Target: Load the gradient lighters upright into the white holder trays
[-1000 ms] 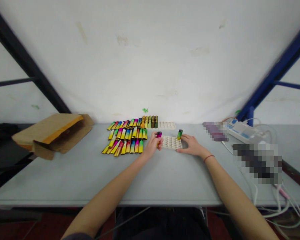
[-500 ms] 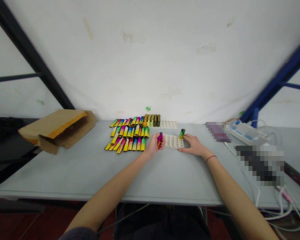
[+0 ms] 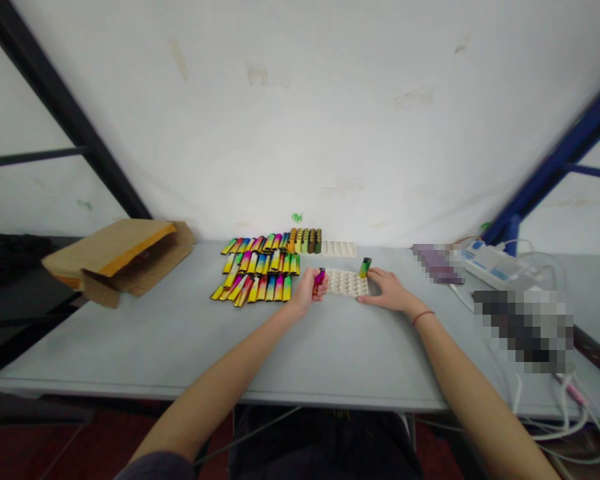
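Note:
My left hand [image 3: 306,291] is closed around a purple and red lighter [image 3: 319,279], held at the left edge of a white dimpled tray [image 3: 349,283] on the grey table [image 3: 180,340]. My right hand [image 3: 391,289] rests on the tray's right side with fingers closed on its edge. A green lighter [image 3: 365,267] stands upright in the tray's far right corner, just beside my right fingers. Rows of several rainbow-coloured lighters [image 3: 257,273] lie flat to the left of my left hand.
A second white tray [image 3: 338,249] with several upright lighters [image 3: 305,241] sits at the back by the wall. A flattened cardboard box [image 3: 117,257] lies at far left. A power strip [image 3: 495,263] and white cables [image 3: 570,413] occupy the right side.
My left hand has lowered slightly with the purple lighter beside the tray. The right hand and the green lighter have kept their place.

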The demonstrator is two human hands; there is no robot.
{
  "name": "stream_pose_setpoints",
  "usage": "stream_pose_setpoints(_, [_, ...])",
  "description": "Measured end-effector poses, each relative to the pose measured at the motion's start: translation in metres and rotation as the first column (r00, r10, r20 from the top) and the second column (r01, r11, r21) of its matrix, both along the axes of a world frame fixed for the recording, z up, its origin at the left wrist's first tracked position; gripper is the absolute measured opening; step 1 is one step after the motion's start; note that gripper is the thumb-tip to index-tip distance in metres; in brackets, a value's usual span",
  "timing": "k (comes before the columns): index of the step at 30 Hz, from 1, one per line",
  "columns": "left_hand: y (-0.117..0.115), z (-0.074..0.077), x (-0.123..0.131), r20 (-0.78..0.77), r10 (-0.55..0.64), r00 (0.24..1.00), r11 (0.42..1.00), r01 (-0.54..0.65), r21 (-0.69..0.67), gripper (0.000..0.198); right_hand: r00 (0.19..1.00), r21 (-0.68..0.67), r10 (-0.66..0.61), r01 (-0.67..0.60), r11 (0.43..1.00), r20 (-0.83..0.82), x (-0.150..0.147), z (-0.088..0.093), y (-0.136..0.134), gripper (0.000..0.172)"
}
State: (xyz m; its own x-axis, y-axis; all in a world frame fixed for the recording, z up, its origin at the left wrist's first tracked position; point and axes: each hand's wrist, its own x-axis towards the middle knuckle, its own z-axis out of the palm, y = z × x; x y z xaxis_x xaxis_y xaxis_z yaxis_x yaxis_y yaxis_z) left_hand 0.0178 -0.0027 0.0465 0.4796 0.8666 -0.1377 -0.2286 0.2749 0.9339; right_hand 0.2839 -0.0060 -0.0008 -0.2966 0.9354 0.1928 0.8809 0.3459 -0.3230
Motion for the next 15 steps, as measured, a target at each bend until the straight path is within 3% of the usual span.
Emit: stream_pose_setpoints(15, [-0.0020,0.0034,-0.0004,0.043,0.021,0.999,0.999,-0.019,-0.037,0.026,1.000,-0.018,-0.014,0.014,1.000,0.009,-0.0020,0.0025,-0.0015,0.082])
